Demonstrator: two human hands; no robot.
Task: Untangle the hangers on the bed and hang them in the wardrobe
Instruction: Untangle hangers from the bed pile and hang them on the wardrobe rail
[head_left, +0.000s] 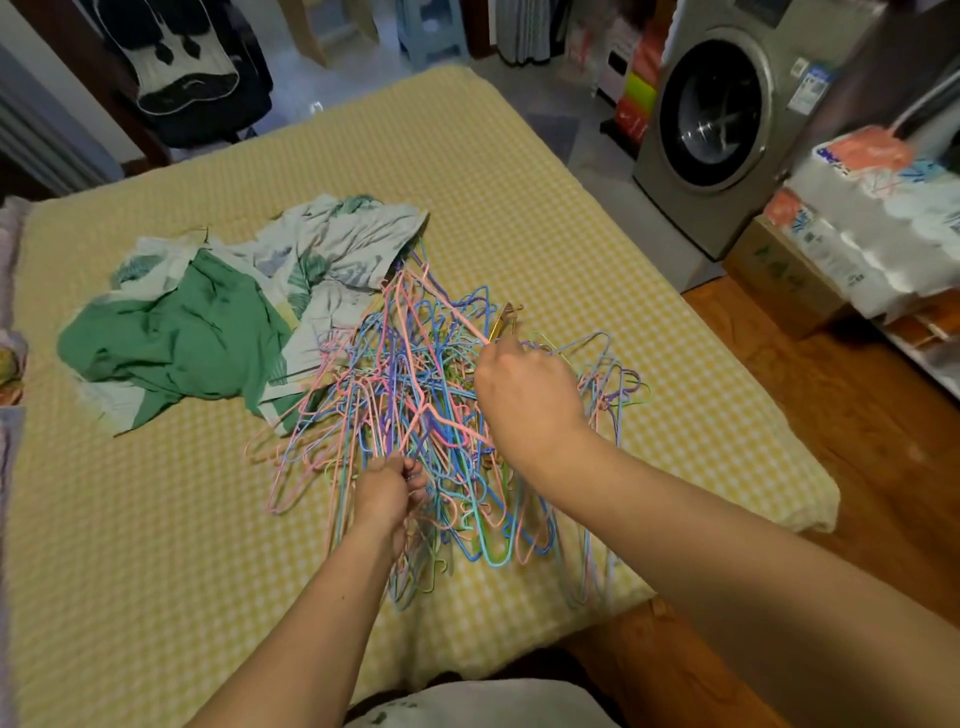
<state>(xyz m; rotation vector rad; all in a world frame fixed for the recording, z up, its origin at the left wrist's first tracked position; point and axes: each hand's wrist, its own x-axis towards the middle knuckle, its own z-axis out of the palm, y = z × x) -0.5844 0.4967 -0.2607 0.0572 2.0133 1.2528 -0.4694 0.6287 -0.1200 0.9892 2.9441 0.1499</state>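
A yellow checked bed (156, 519) carried the tangled hangers (415, 395) near its right edge. The left hand (387, 493) gripped several wires; the right hand (524, 395) pinched a pink hanger (457, 317) with curled fingers.

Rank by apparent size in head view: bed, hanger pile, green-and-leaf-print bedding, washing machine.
1. bed, largest by far.
2. hanger pile and green-and-leaf-print bedding: similar spread, too close to rank.
3. washing machine: looks smallest, but it is farther from the camera and cut by the frame edge, so unsure.
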